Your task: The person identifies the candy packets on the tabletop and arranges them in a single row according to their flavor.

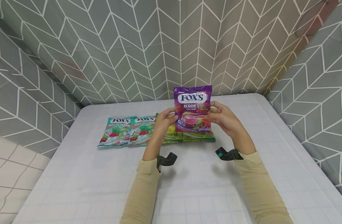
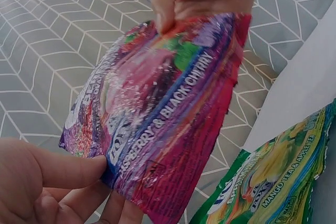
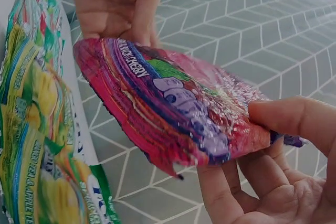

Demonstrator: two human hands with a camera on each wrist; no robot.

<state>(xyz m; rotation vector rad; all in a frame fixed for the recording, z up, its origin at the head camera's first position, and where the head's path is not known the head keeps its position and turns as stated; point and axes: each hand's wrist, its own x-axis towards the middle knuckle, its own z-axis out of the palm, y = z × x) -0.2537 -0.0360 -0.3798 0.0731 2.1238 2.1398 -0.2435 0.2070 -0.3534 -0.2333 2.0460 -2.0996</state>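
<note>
A purple bag of Fox's Berries candy is held up, front facing the head camera, above the row of candy bags. My left hand pinches its left edge, thumb in front and fingers behind. At the opposite edge my right hand grips it the same way. In the left wrist view the bag slants between both hands, with "black cherry" lettering along its lower front. Behind and below it lie green-yellow mango tea and apple tea candy bags, partly hidden by the purple bag and my left hand.
Two teal Mint Blossom candy bags lie overlapping to the left on the white-covered table. Grey curtains with white chevron lines hang behind the table and at both sides. Each wrist wears a black camera mount.
</note>
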